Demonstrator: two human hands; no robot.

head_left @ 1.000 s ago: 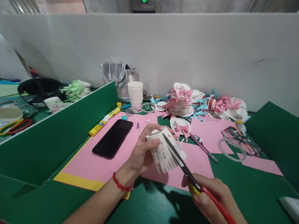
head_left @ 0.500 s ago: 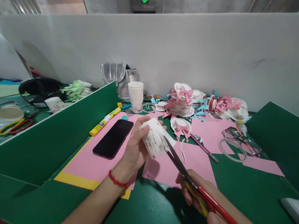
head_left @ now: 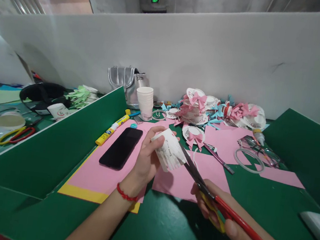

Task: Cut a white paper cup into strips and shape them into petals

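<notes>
A white paper cup (head_left: 169, 150), its side cut into narrow strips, is held between the thumb and fingers of my left hand (head_left: 147, 159). My right hand (head_left: 213, 207) is closed around the handles of scissors (head_left: 196, 177) with red and yellow grips. The scissor blades are parted a little, with their tips at the cut edge of the cup. Beneath the blades lies a pink sheet (head_left: 190, 181) on the green table. A black phone (head_left: 121, 148) rests on more pink paper to the left of my left hand.
Low green dividers (head_left: 58, 147) stand left and right. Stacked paper cups (head_left: 145, 103) and a silver bag (head_left: 124, 79) are at the back, beside decorated paper hats (head_left: 194, 108). A yellow glue stick (head_left: 112, 130), a purple pen (head_left: 219, 158) and a clear ring (head_left: 248, 161) lie around.
The scissors and my right hand have shifted slightly right and down. The cup has turned a little in my left hand, and its strips sit at a different angle.
</notes>
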